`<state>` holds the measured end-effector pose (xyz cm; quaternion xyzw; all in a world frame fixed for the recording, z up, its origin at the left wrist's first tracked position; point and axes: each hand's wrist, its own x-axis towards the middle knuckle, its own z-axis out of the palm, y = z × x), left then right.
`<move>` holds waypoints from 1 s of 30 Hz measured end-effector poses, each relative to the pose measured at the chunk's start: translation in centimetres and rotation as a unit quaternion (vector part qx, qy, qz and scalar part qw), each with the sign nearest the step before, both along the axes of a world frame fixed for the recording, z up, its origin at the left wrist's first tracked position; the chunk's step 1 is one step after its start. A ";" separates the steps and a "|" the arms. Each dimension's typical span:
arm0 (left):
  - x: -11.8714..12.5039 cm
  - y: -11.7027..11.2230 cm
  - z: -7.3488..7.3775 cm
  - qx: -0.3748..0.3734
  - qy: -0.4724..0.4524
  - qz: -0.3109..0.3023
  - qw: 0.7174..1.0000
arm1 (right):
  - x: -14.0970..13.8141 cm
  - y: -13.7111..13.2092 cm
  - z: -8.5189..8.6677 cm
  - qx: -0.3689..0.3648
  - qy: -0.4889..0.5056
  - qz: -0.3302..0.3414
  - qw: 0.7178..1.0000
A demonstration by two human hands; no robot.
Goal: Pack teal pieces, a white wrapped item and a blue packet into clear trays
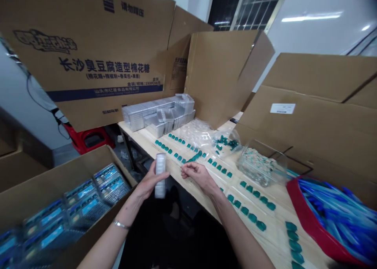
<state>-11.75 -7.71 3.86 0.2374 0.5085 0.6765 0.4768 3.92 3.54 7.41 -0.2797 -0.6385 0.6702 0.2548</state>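
At the near edge of the desk (173,167), left hand grips, right hand hovers. Left hand (149,181) is wrapped round a stack of clear plastic trays (160,175), held on end just outside the edge, above dark clothing and floor; thumb lies across the stack, forearm angles up from bottom left, bracelet (120,224) at wrist. Right hand (198,174) is over the edge itself, palm inward, fingers curled, thumb tip drawn near the index; cannot tell whether it pinches something small. Right forearm comes up from bottom right, crossing over the desk. Open room: the gap between the hands, plus a bare wood strip along the near edge toward the left end. Tighter beyond the right hand: a slanted line of green pieces (196,156) close to the fingertips, more rows past it. Far side is crowded: stacked spare trays (159,114), clear bag (228,141), clear container (262,163). Red tub (306,218) of blue items bounds the right; open carton (122,159) with packs (88,206) bounds the left forearm. Tall cardboard boxes (220,72) wall off the back.
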 end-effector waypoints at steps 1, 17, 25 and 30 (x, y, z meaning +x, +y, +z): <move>0.2 0.1 0.0 0.006 0.011 -0.007 1.000 | -0.3 -0.2 0.1 0.004 -0.004 0.011 1.000; 0.2 -0.4 -1.0 0.010 -0.029 -0.026 0.999 | -2.0 -1.2 -2.2 0.083 -0.019 -0.032 0.996; -2.0 -1.5 -0.3 -0.025 -0.119 -0.007 0.993 | 0.0 7.1 1.5 0.109 0.087 -0.146 0.980; 0.7 -0.6 1.3 0.024 -0.099 -0.030 0.994 | 0.1 11.7 3.4 0.127 0.072 -0.253 0.956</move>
